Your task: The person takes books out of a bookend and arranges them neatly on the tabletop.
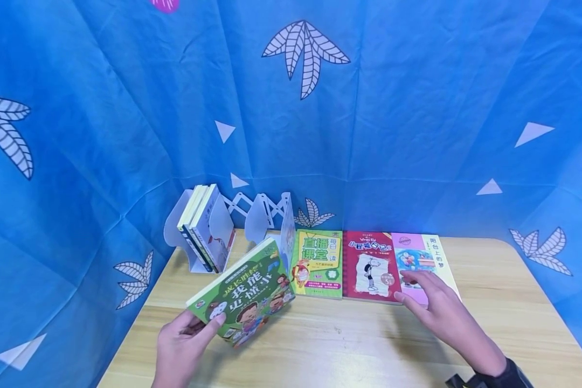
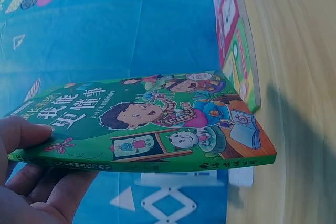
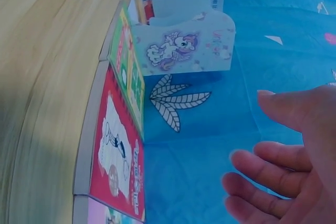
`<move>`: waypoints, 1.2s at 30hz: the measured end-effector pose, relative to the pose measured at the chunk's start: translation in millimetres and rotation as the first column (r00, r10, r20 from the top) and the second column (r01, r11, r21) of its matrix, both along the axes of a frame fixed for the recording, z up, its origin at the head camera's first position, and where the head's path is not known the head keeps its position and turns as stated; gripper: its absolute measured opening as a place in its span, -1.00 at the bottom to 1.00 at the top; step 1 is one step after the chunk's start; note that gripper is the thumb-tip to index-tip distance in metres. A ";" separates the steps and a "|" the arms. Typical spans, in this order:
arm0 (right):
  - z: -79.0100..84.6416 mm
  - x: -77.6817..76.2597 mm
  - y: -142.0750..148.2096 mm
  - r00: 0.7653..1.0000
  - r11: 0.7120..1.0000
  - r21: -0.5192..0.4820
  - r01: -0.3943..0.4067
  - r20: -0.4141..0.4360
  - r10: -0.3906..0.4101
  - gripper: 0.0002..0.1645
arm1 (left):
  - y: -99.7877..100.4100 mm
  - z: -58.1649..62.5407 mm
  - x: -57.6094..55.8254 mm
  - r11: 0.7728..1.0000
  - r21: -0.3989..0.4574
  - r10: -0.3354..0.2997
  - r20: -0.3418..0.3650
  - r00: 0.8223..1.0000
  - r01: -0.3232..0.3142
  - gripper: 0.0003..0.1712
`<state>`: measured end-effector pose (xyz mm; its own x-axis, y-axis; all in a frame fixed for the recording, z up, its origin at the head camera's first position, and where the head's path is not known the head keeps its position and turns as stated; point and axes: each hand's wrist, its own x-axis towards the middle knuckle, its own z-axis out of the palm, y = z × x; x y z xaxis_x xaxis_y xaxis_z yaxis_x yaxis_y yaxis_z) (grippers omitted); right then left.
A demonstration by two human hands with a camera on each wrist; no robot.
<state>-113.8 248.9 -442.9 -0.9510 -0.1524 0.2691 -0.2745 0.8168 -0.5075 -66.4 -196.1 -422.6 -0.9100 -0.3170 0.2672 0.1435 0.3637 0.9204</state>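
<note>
My left hand pinches a green picture book by its lower left corner, thumb on the cover and fingers beneath. The book is tilted above the table, in front of a white expandable bookend rack. In the left wrist view its spine faces the camera. My right hand is held over the table with nothing in it, thumb and fingers apart. Nearest to it are a pink book and a red book. A green and yellow book lies left of the red one.
Several books stand upright in the rack's left section. The rack's right end panel bears a unicorn picture. A blue patterned cloth hangs behind and beside the wooden table.
</note>
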 end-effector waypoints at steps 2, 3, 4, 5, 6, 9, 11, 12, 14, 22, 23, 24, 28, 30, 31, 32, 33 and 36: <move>0.6 0.4 -0.9 1.000 1.000 -0.006 -0.004 0.003 0.004 -0.41 | 4.4 -0.6 -0.9 0.999 -0.003 -0.040 -0.023 0.999 0.040 -0.67; 0.9 0.5 -1.4 1.000 1.000 -0.008 -0.005 0.004 0.006 -0.41 | 6.7 -1.1 -1.5 0.998 -0.011 -0.056 -0.033 0.998 0.056 -0.68; 1.2 0.6 -2.0 1.000 1.000 -0.011 -0.008 0.009 0.008 -0.41 | 9.0 -1.4 -2.0 0.997 -0.010 -0.073 -0.040 0.997 0.072 -0.68; 1.7 0.8 -2.7 1.000 1.000 -0.014 -0.008 0.020 0.008 -0.40 | 11.5 -1.5 -2.7 0.996 -0.010 -0.090 -0.047 0.995 0.090 -0.69; 2.0 0.8 -3.2 1.000 1.000 -0.014 -0.007 0.027 0.008 -0.39 | 14.0 -1.6 -3.2 0.994 -0.007 -0.107 -0.052 0.993 0.107 -0.69; 3.5 1.2 -5.0 0.998 1.000 -0.019 -0.009 0.068 0.011 -0.33 | 21.9 -1.7 -5.1 0.989 0.004 -0.148 -0.068 0.987 0.149 -0.71; 4.8 1.8 -6.0 0.995 1.000 -0.020 -0.011 0.099 0.013 -0.28 | 27.2 -1.8 -6.5 0.982 0.018 -0.185 -0.084 0.979 0.187 -0.72; 5.3 2.0 -6.4 0.994 1.000 -0.021 -0.014 0.104 0.016 -0.27 | 29.8 -1.9 -7.3 0.979 0.022 -0.202 -0.092 0.975 0.205 -0.73; 6.8 2.5 -7.3 0.993 0.999 -0.027 -0.017 0.115 0.020 -0.22 | 35.2 -2.0 -9.3 0.968 0.031 -0.243 -0.106 0.964 0.248 -0.73; 9.5 5.6 -13.1 0.992 0.997 -0.072 -0.040 0.114 0.048 -0.14 | 51.5 -5.7 -17.4 0.880 0.007 -0.463 -0.206 0.862 0.475 -0.75; 9.0 6.2 -14.3 0.992 0.996 -0.078 -0.049 0.110 0.058 -0.15 | 53.0 -6.7 -17.4 0.871 -0.002 -0.479 -0.221 0.849 0.491 -0.75; 8.6 6.8 -15.6 0.992 0.995 -0.085 -0.059 0.103 0.067 -0.16 | 54.3 -7.5 -17.1 0.862 -0.006 -0.494 -0.231 0.838 0.507 -0.75; 7.4 9.6 -20.6 0.992 0.992 -0.096 -0.080 0.094 0.089 -0.20 | 60.1 -9.9 -16.5 0.832 -0.022 -0.542 -0.244 0.804 0.554 -0.74; 7.7 10.5 -23.3 0.991 0.991 -0.107 -0.085 0.098 0.096 -0.19 | 63.4 -10.2 -16.9 0.819 -0.031 -0.563 -0.245 0.790 0.574 -0.74; 8.0 10.9 -24.7 0.990 0.990 -0.115 -0.086 0.105 0.098 -0.19 | 65.1 -10.4 -17.2 0.810 -0.035 -0.574 -0.248 0.780 0.585 -0.74; 8.6 11.0 -26.2 0.989 0.989 -0.122 -0.088 0.111 0.102 -0.17 | 66.9 -10.5 -17.5 0.802 -0.044 -0.585 -0.254 0.770 0.595 -0.73; 9.1 11.2 -27.7 0.987 0.987 -0.131 -0.090 0.121 0.106 -0.15 | 68.7 -10.6 -17.8 0.795 -0.048 -0.596 -0.255 0.762 0.605 -0.73; 11.3 11.7 -32.3 0.980 0.984 -0.152 -0.092 0.161 0.116 -0.05 | 74.5 -11.1 -17.8 0.772 -0.049 -0.623 -0.258 0.738 0.634 -0.74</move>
